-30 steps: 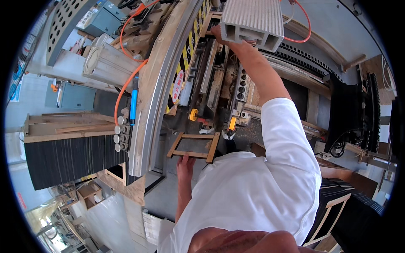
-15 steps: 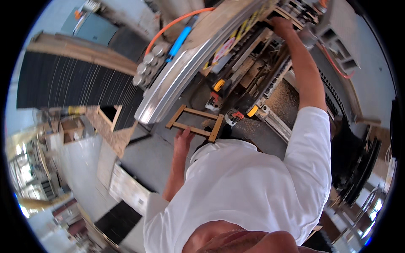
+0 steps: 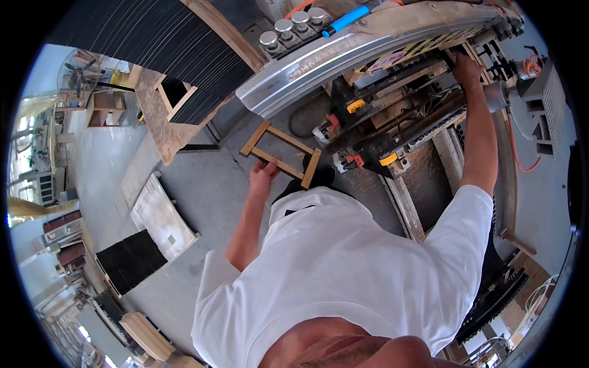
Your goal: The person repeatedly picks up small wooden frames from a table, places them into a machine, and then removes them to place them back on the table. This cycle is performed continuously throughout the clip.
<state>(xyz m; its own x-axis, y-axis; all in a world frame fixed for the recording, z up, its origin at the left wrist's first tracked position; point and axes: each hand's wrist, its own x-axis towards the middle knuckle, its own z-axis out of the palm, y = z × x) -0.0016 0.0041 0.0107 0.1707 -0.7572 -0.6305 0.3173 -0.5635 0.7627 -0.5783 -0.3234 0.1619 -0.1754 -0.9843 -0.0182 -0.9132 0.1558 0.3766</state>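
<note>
My left hand (image 3: 264,172) grips a small rectangular wooden frame (image 3: 291,139) by its near bar, holding it in front of my waist. My right arm stretches far to the right into a machine. There my right hand (image 3: 469,70) is closed at the far end of the machine's rails, beside pale wooden bars; what the fingers hold is hidden. Between the two hands lie the machine's dark rails (image 3: 423,115), with yellow knobs (image 3: 356,106) and red-and-white clamp parts (image 3: 350,162) at their near ends.
A long metal beam (image 3: 319,70) with round silver caps (image 3: 284,27) and a blue handle (image 3: 350,19) spans above the rails. A stack of black slats (image 3: 165,49) stands at far left. Sawdust (image 3: 432,165) lies under the machine. A pale board (image 3: 161,211) rests on the left.
My view has turned, so the machine and beam appear further right and more level. My left hand still holds the wooden frame, and my right hand stays at the rails' far end.
</note>
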